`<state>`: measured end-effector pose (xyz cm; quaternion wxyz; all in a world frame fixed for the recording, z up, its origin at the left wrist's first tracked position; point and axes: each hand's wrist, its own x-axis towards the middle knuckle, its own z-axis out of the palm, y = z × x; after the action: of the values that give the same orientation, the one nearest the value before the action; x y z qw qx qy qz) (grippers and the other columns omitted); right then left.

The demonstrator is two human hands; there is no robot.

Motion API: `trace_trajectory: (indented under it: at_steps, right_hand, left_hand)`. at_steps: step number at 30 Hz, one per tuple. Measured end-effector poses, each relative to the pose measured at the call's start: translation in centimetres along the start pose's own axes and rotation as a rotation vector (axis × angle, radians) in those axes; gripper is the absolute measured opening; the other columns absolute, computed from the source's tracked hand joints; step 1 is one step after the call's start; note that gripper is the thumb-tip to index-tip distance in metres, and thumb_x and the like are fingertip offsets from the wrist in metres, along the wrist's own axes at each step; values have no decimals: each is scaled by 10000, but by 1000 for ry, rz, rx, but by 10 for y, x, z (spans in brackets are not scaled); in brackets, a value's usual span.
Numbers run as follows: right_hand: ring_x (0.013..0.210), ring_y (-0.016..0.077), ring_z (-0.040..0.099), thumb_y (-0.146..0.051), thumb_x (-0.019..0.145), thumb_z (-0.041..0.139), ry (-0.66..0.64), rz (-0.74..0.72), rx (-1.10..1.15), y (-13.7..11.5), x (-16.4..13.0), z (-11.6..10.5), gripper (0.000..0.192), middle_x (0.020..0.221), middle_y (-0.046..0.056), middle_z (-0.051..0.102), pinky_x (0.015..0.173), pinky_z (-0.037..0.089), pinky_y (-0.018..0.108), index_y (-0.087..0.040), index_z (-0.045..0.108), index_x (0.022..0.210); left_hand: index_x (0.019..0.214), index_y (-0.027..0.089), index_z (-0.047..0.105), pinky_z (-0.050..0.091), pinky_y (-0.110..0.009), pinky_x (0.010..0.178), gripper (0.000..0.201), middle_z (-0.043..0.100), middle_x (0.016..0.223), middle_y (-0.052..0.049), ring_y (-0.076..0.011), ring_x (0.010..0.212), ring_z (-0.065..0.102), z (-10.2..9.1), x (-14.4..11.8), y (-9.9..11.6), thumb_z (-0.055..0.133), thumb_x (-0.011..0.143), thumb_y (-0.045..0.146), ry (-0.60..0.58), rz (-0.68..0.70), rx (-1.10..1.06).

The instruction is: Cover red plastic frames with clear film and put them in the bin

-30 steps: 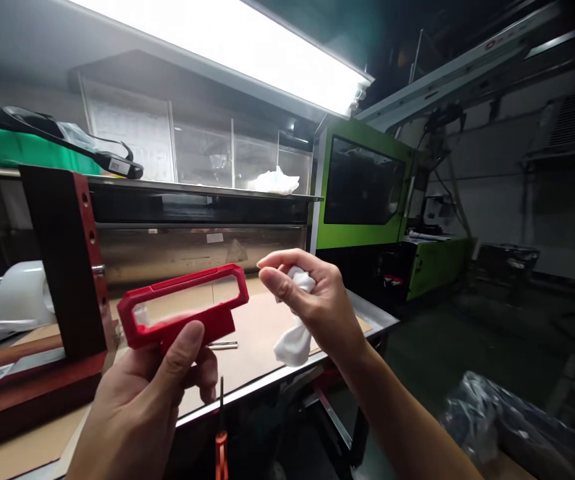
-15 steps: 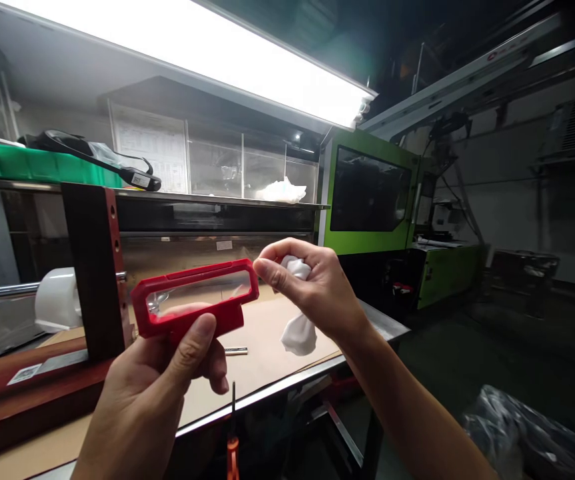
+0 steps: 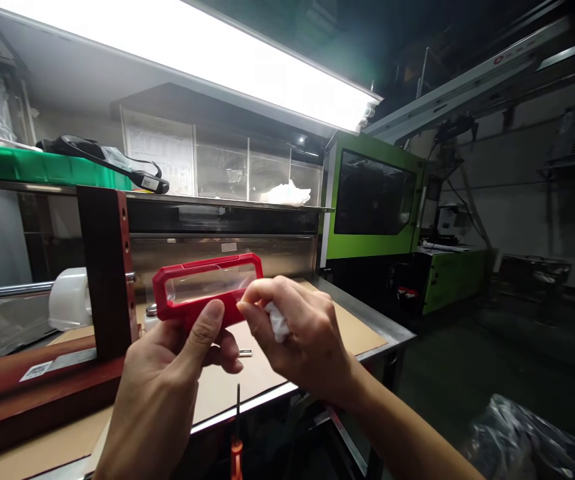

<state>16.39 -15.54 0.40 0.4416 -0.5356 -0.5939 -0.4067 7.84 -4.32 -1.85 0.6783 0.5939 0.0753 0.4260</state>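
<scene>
Left hand [image 3: 167, 380], lower centre of the frame: closed on the lower edge of a red frame with a clear window [image 3: 207, 287], thumb pressed up against its front, fingers curled behind. Frame held level in the middle of the frame, above the worktop [image 3: 352, 327], not touching it. Right hand [image 3: 302, 333], just right of centre: curled tight around a white cloth [image 3: 278, 321], only a small wad showing between the fingers; fingertips right at the frame's lower right corner, the cloth close against it, contact hard to judge.

Below the hands, near the bottom edge: an orange-handled screwdriver [image 3: 237, 440] standing past the worktop's front rim, its thin shaft pointing up. Just behind the left hand's fingers: a small metal pin [image 3: 245, 353] lying flat on brown cardboard that covers the surface. Left of centre: a dark red upright post [image 3: 110, 267] on a red base, standing between the hands and a white roll [image 3: 70, 299] further left. Upper left: a green tray [image 3: 42, 168] on a shelf with a black device [image 3: 102, 157] resting across it. Centre top: a bright strip light [image 3: 227, 60], and under it, on the shelf, a crumpled white bag [image 3: 287, 193]. Right of centre: a green machine [image 3: 377, 200] with a dark window. Lower right corner: crinkled dark plastic wrap [image 3: 527, 433].
</scene>
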Motion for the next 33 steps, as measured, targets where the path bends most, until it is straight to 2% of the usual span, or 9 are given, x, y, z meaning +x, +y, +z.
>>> trace_trajectory:
  at_steps: [3,9,14,17,20,25,28,33]
  right_hand:
    - [562,77,545,-175,878,525,-10,-63,-86,-1,-5,6,80,685,7,634,533,417,199,-135,585,844]
    - [557,80,570,-165,885,520,-51,-128,-124,1,-7,13,114,651,7,635,551,447,193,-116,604,826]
    - [560,86,585,-164,888,518,-29,-136,-159,2,-5,11,131,655,15,641,551,457,193,-103,624,843]
    - [558,88,584,-162,885,516,-50,-126,-175,2,-5,9,129,661,14,640,552,460,196,-109,631,860]
    - [562,92,584,-142,876,507,-71,-133,-183,1,-7,7,133,684,16,650,551,460,205,-112,630,916]
    - [531,84,560,-95,849,464,-68,-152,-193,3,-8,4,183,667,10,647,522,451,200,-110,623,938]
    - [480,78,514,-94,834,446,-71,-157,-201,4,-7,3,216,619,-1,627,480,429,197,-111,626,953]
    - [513,98,550,-130,834,464,-131,-128,-148,3,-8,4,238,661,20,653,512,456,214,-108,628,1004]
  left_hand:
    - [711,203,656,475,-192,505,255,612,573,31,-112,494,523,4,0,3,690,711,456,-97,30,-10]
    - [707,179,660,450,-161,458,276,602,589,22,-94,499,490,5,-2,6,726,678,446,-137,-46,-149]
    - [801,169,692,479,-180,487,167,624,655,-6,-114,568,525,4,-3,9,694,734,322,-178,-91,-233]
    - [742,155,694,495,-192,510,95,646,676,-29,-127,601,545,5,-2,11,642,759,233,-176,-114,-269]
    - [788,156,697,503,-198,520,84,651,705,-36,-132,622,549,6,-1,13,655,729,198,-170,-128,-286]
    - [822,169,688,475,-176,489,117,574,613,5,-102,558,478,10,-1,14,681,717,220,-205,-98,-276]
    - [820,162,682,466,-160,486,128,569,634,8,-96,567,480,11,-1,14,695,718,239,-176,-95,-263]
    - [708,169,655,461,-164,500,115,559,603,14,-100,562,491,7,3,7,703,717,274,-164,-70,-248]
